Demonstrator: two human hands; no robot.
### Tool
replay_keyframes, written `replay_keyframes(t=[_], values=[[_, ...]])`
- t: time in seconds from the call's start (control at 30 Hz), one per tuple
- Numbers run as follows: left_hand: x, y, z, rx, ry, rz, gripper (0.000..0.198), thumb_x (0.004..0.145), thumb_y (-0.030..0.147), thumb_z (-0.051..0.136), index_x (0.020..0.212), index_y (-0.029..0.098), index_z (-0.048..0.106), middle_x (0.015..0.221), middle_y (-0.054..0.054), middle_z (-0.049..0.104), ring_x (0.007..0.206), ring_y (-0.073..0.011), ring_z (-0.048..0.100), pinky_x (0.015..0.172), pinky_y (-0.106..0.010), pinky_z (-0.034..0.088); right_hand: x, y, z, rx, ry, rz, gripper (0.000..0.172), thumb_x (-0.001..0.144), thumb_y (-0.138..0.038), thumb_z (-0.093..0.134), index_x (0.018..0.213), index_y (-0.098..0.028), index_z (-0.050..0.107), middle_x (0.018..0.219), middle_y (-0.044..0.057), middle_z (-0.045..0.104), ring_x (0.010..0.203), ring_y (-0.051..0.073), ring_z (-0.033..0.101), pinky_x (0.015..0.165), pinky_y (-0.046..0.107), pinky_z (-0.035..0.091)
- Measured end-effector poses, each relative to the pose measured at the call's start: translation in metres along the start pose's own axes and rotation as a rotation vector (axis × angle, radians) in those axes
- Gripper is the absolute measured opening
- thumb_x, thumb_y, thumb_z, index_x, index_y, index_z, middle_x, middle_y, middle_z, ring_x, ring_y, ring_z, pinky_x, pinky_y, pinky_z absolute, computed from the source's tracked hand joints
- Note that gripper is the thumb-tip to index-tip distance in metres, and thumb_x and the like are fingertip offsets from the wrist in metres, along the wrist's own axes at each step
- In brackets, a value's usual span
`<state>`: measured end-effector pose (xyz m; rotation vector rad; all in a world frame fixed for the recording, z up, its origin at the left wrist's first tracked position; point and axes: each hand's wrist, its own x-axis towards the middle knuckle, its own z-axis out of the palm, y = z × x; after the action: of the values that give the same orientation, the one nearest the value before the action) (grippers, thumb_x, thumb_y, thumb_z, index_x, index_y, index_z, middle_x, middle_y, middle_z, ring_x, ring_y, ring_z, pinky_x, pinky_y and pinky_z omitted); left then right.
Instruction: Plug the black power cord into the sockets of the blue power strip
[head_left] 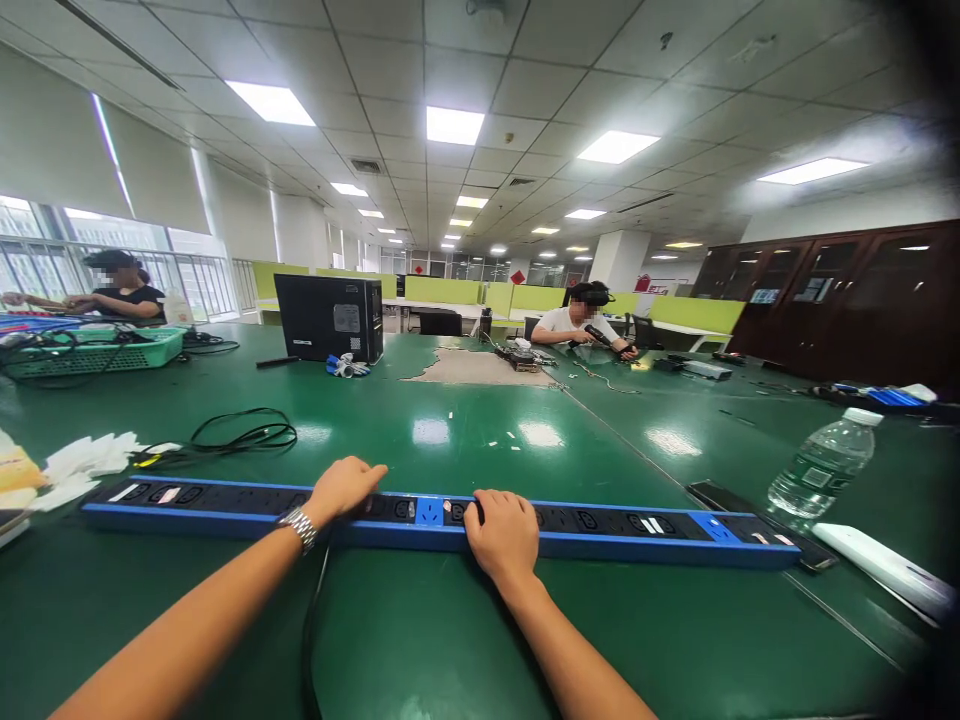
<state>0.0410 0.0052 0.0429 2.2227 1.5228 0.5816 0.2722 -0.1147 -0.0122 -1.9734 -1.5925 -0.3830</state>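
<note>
A long blue-and-black power strip (622, 535) lies across the green table in front of me, its rows of sockets facing up. My left hand (346, 487), with a metal-banded watch (303, 527) at the wrist, rests over it left of the middle. Its fingers curl over the far side, their tips out of sight, and the thumb points right. My right hand (504, 530) is wrapped across the strip just right of a blue socket (430, 511), fingers bent over the far edge. A black cable (313, 620) runs down from beneath the strip by my left wrist.
On the right stand a water bottle (823, 465) and a white device (885, 565). At left are coiled cable (247, 432), crumpled paper (90, 462) and a green basket (97, 355). Farther back are a black computer case (330, 318), gloves (347, 366) and two seated people.
</note>
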Motion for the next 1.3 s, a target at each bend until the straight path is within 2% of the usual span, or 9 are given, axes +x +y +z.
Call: replay_keyframes(t=[0.13, 0.3, 0.43, 0.7, 0.93, 1.0, 1.13, 1.2, 1.3], values=[[-0.024, -0.025, -0.012, -0.185, 0.074, 0.060, 0.053, 0.080, 0.045, 0.031, 0.096, 0.016, 0.073, 0.092, -0.009, 0.078, 0.090, -0.0244, 0.071, 0.085, -0.034, 0.053, 0.000, 0.002, 0.003, 0.014, 0.025, -0.009, 0.025, 0.090, -0.027, 0.050, 0.099, -0.022, 0.072, 0.101, 0.003, 0.075, 0.099, 0.020, 0.063, 0.096, 0.036, 0.031], [-0.053, -0.056, -0.023, -0.265, 0.037, 0.242, 0.044, 0.074, 0.036, 0.051, 0.110, 0.022, 0.071, 0.118, -0.004, 0.072, 0.113, -0.0259, 0.065, 0.103, -0.037, 0.047, 0.001, 0.002, 0.004, 0.038, 0.027, 0.005, 0.024, 0.090, -0.028, 0.052, 0.100, -0.023, 0.072, 0.102, 0.003, 0.075, 0.100, 0.020, 0.063, 0.097, 0.038, 0.031], [-0.057, -0.062, -0.020, -0.190, 0.042, 0.348, 0.054, 0.078, 0.042, 0.063, 0.129, 0.025, 0.061, 0.132, -0.006, 0.065, 0.119, -0.0268, 0.061, 0.105, -0.039, 0.047, 0.001, 0.000, 0.001, 0.041, 0.010, 0.019, 0.024, 0.090, -0.028, 0.051, 0.100, -0.023, 0.072, 0.103, 0.004, 0.075, 0.102, 0.021, 0.063, 0.097, 0.037, 0.032], [-0.055, -0.065, -0.002, -0.119, 0.215, 0.438, 0.040, 0.085, 0.052, 0.060, 0.114, 0.025, 0.069, 0.110, -0.007, 0.074, 0.100, -0.0240, 0.068, 0.090, -0.036, 0.054, 0.001, 0.000, 0.000, 0.041, 0.001, 0.020, 0.025, 0.090, -0.028, 0.051, 0.100, -0.022, 0.073, 0.105, 0.004, 0.075, 0.102, 0.021, 0.063, 0.097, 0.037, 0.032], [-0.057, -0.063, -0.001, -0.211, 0.260, 0.467, 0.033, 0.083, 0.047, 0.065, 0.106, 0.025, 0.071, 0.103, -0.006, 0.074, 0.094, -0.0231, 0.069, 0.086, -0.035, 0.055, 0.001, 0.001, 0.001, 0.056, 0.003, 0.032, 0.026, 0.089, -0.028, 0.050, 0.100, -0.022, 0.073, 0.105, 0.004, 0.075, 0.102, 0.021, 0.063, 0.098, 0.037, 0.031], [-0.057, -0.055, -0.010, -0.318, 0.409, 0.424, 0.033, 0.084, 0.046, 0.065, 0.108, 0.024, 0.069, 0.102, -0.006, 0.074, 0.092, -0.0220, 0.069, 0.085, -0.035, 0.056, 0.001, 0.001, 0.001, 0.055, 0.006, 0.038, 0.026, 0.089, -0.029, 0.050, 0.099, -0.023, 0.073, 0.105, 0.004, 0.075, 0.102, 0.021, 0.063, 0.098, 0.036, 0.031], [-0.050, -0.023, -0.025, -0.628, 0.927, 0.239, 0.045, 0.089, 0.048, 0.058, 0.125, 0.020, 0.057, 0.115, -0.009, 0.069, 0.090, -0.0208, 0.069, 0.081, -0.037, 0.058, 0.002, 0.001, 0.000, 0.041, -0.013, 0.033, 0.026, 0.089, -0.030, 0.050, 0.098, -0.023, 0.073, 0.103, 0.004, 0.075, 0.101, 0.021, 0.062, 0.097, 0.036, 0.031], [-0.044, -0.004, -0.019, -0.640, 0.866, 0.218, 0.047, 0.088, 0.050, 0.057, 0.124, 0.019, 0.058, 0.111, -0.010, 0.071, 0.090, -0.0220, 0.069, 0.079, -0.036, 0.058, 0.002, 0.000, -0.001, 0.037, -0.021, 0.035, 0.026, 0.090, -0.030, 0.050, 0.099, -0.023, 0.073, 0.103, 0.003, 0.075, 0.101, 0.020, 0.062, 0.097, 0.036, 0.031], [-0.037, 0.022, 0.004, -0.468, 0.504, 0.299, 0.042, 0.085, 0.050, 0.058, 0.113, 0.020, 0.065, 0.105, -0.007, 0.074, 0.093, -0.0231, 0.069, 0.082, -0.033, 0.056, 0.002, 0.000, -0.001, 0.030, -0.013, 0.040, 0.026, 0.090, -0.030, 0.050, 0.100, -0.023, 0.073, 0.104, 0.003, 0.075, 0.101, 0.020, 0.062, 0.097, 0.036, 0.031]])
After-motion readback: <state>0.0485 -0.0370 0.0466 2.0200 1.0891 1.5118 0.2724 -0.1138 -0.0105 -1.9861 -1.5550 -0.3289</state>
